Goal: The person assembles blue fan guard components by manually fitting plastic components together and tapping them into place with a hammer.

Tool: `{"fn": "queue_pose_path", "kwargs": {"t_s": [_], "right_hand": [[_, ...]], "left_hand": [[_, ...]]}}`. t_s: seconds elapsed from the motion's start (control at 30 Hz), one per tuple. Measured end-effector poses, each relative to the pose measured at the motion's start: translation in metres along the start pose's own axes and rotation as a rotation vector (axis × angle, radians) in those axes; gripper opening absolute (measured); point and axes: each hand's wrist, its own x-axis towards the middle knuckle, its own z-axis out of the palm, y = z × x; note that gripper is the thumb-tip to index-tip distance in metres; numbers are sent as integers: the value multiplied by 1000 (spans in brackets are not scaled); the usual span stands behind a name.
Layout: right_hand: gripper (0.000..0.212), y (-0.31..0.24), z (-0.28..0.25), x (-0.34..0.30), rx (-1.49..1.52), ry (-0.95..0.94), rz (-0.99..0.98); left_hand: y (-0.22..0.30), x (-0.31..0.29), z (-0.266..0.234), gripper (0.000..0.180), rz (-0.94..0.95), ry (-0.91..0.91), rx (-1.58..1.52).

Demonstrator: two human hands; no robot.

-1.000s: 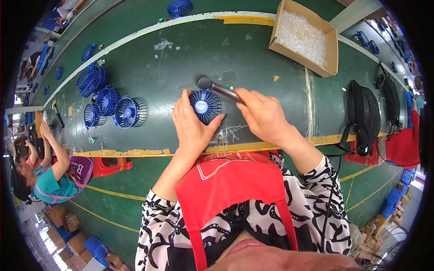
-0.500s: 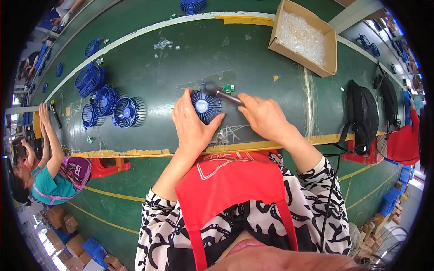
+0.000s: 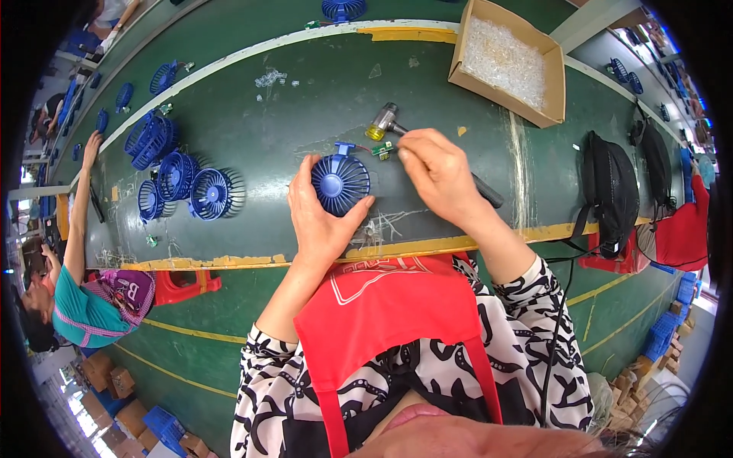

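Head view, starting at the far left edge: the co-worker (image 3: 84, 313) in teal now has an arm stretched up toward the upper left, higher than a moment ago. Next along, a clump of blue fan cages (image 3: 175, 174) sits at left on the green worktop (image 3: 267, 145), pretty much as it was.

Middle of the frame is where it gets interesting. Left hand (image 3: 319, 229) has its fingers clamped round a blue fan (image 3: 340, 187), thumb on the lower right side, so it's well steadied. That fan has shifted a touch left and its stem (image 3: 345, 147) shows clearly now, pointing up the frame, with a thin wire (image 3: 366, 147) running to a small green circuit board (image 3: 382, 150) just beside it.

Biggest change: the hammer (image 3: 384, 120). Its head was right over the stem half a second ago; now it's up and right, clear of the fan. I'd read that as a break in the hammering. Right hand (image 3: 441, 177) is curled over the handle, fingertips close together, but honestly can't tell if they're gripping it or just letting go.

Upper right, an open box (image 3: 496, 98) of clear bits, then a black bag (image 3: 615, 195), look unchanged.
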Motion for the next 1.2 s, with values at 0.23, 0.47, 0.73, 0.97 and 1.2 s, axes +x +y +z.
{"fn": "queue_pose_path", "kwargs": {"t_s": [0.23, 0.47, 0.73, 0.97, 1.2], "right_hand": [[23, -5, 32, -1, 388, -164, 381], [19, -3, 33, 5, 406, -233, 365], [14, -5, 27, 7, 404, -279, 413], [14, -4, 31, 9, 479, -241, 460], [12, 1, 32, 9, 413, -216, 458]], "left_hand": [[-3, -3, 1, 98, 6, 34, -216], [-4, -4, -2, 97, -3, 31, -224], [-2, -2, -1, 94, -22, 35, -226], [-6, -1, 0, 93, 15, 12, -164], [-4, -2, 1, 94, 31, -1, -129]]}}
